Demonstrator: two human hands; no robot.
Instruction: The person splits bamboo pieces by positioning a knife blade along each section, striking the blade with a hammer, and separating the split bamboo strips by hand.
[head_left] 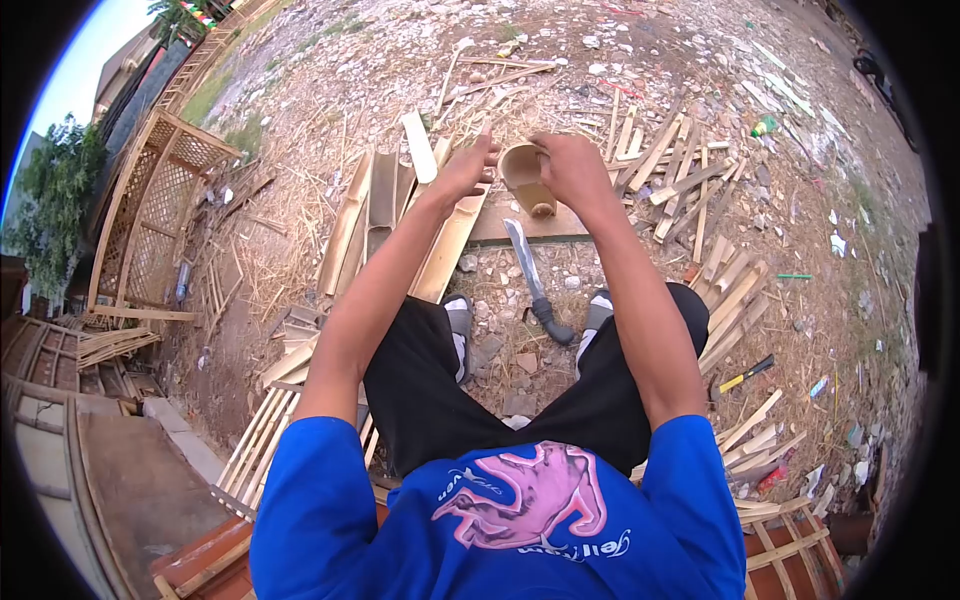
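Observation:
My right hand (575,172) grips the rim of a short hollow bamboo piece (528,178), its open end facing up and its lower end over a flat wooden board (490,228). Left of it, my left hand (468,172) is raised with its fingers apart and nothing in them. Split bamboo lengths (447,255) lie below and left of that hand. A machete (523,255) with a dark handle (552,322) rests on the ground between my feet, its blade tip against the board's front edge.
Bundles of split bamboo strips (680,165) lie to the right, with more strips (262,435) at left. A yellow-and-black tool (745,374) is by my right knee. A lattice bamboo frame (160,205) stands at left. Rubble and litter cover the ground.

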